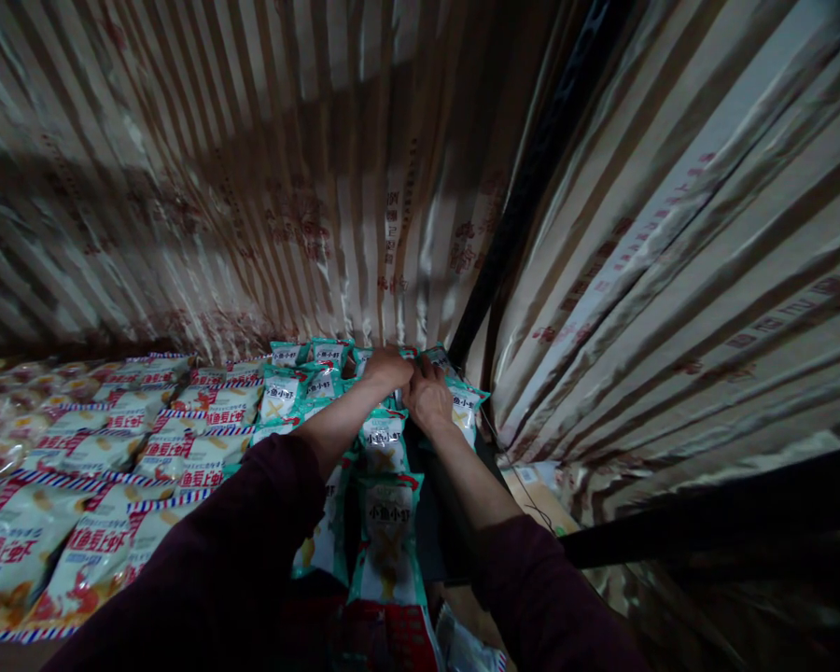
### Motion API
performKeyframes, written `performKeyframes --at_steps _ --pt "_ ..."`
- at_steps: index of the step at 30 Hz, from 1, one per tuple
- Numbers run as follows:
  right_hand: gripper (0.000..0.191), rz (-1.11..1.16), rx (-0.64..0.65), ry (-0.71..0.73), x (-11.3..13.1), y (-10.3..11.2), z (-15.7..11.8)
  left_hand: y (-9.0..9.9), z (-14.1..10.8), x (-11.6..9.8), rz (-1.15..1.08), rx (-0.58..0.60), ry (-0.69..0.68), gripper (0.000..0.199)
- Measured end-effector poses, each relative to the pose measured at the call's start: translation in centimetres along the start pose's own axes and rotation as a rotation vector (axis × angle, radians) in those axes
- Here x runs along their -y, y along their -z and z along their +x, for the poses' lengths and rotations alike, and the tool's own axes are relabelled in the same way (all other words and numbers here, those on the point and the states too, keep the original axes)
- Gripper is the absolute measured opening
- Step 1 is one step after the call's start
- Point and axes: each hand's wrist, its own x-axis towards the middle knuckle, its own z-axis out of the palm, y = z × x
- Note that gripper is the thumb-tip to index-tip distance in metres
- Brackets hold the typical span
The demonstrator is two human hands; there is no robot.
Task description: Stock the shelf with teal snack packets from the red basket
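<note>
Both my arms reach forward over rows of teal-and-white snack packets (385, 441). At the back of the rows, my left hand (387, 370) is bent at the fingers over the packets, its fingertips hidden. Just to its right and almost touching it, my right hand (428, 398) has its fingers bent down among the back packets. Whether either hand grips a packet cannot be made out. Beside my right hand leans another teal-edged packet (465, 407). A larger teal packet (387, 537) lies nearer me between my forearms.
White packets with red lettering and striped edges (105, 541) fill the left side. Pleated printed sheeting (308, 205) hangs behind and on the right. A black post (511, 219) rises at the corner, and a dark bar (714, 518) crosses the lower right.
</note>
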Motion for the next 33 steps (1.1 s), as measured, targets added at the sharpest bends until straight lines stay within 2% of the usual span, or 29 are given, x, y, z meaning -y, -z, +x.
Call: performKeyframes --at_steps 2,3,5,8,11,14,22,27,33 --pt "0.046 -0.012 -0.009 0.03 -0.1 -0.2 0.2 1.4 0.5 0.5 0.128 -0.039 -0.037 0.025" --pt "0.047 -0.014 -0.019 0.05 -0.1 -0.4 0.3 2.0 0.7 0.8 0.248 -0.078 -0.095 0.028" --pt "0.048 -0.014 -0.04 0.092 -0.1 -0.7 0.6 2.8 1.2 1.6 0.343 -0.098 -0.192 0.031" --pt "0.047 -0.019 -0.05 0.135 0.1 -1.3 1.1 3.1 1.9 2.7 0.432 -0.057 -0.307 0.039" --pt "0.047 -0.034 -0.026 0.171 0.3 -1.8 1.6 2.6 2.7 3.7 0.577 0.011 -0.364 0.047" --pt "0.048 -0.047 0.008 0.226 0.5 -2.0 2.2 2.1 3.5 4.5 0.655 0.045 -0.365 0.046" --pt "0.044 -0.038 -0.024 0.223 -0.3 -3.4 3.3 2.5 5.0 6.0 0.678 -0.023 -0.386 0.031" --pt "0.04 -0.021 -0.049 0.14 -0.1 -4.6 4.2 2.5 5.1 6.4 0.655 -0.071 -0.377 0.035" --pt "0.036 -0.024 -0.133 0.051 0.3 -5.0 4.7 2.1 4.6 6.6 0.618 -0.129 -0.326 0.039"
